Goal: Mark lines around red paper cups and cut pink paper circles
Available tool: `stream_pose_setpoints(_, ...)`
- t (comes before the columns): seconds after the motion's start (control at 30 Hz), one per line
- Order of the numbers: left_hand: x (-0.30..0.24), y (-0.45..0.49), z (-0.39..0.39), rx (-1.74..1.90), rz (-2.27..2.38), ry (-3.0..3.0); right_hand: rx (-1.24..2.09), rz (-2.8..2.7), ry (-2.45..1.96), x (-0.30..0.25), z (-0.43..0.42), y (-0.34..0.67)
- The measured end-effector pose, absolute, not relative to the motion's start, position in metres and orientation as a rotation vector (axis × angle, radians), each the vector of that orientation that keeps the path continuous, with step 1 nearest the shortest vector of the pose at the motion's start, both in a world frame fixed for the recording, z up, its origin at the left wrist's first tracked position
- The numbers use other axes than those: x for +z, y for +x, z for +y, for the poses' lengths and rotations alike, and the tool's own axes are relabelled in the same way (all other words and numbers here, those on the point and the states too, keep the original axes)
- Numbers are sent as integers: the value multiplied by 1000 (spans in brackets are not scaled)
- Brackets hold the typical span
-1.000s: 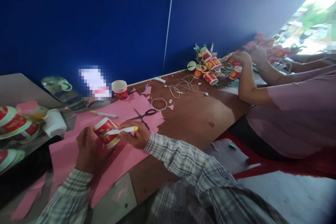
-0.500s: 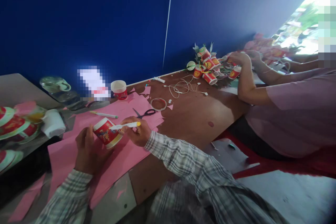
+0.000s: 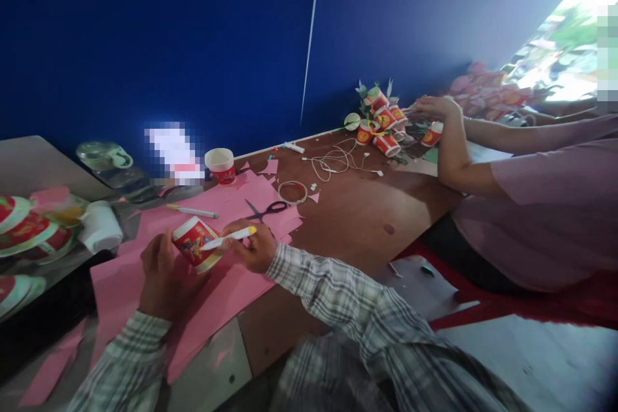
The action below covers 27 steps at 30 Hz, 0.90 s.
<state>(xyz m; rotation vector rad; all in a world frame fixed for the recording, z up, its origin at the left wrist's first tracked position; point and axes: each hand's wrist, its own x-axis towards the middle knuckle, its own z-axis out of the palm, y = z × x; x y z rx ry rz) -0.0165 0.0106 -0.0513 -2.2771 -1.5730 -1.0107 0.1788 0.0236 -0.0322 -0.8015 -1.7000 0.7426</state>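
My left hand (image 3: 167, 280) is closed round the lower left side of a red and white paper cup (image 3: 194, 246), which is tilted above pink paper sheets (image 3: 140, 280). Pinched in my right hand (image 3: 258, 248) is a white marker (image 3: 232, 238) with a yellow end. Its other end lies against the printed side of the cup. Behind the cup, a second marker (image 3: 193, 211) with a green end rests on the pink paper. Black-handled scissors (image 3: 265, 209) lie with their blades apart just beyond my right hand.
Another paper cup (image 3: 221, 166) stands at the back by the blue wall. Tangled white earphones (image 3: 333, 161) and a tape ring (image 3: 292, 192) lie on the brown table. Several red cups are stacked at left. A person in pink (image 3: 541, 206) works beside joined cups (image 3: 383, 117) at right.
The marker's end has shifted slightly down and left on the cup, and the marker tilts a little more. The other person's hands have moved a little.
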Motion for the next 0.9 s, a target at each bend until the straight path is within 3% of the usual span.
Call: stream_pose_setpoints(0.9, -51, -16, 11, -966, -1492, -2285, 708, -1747, -761, -30, 23, 181)
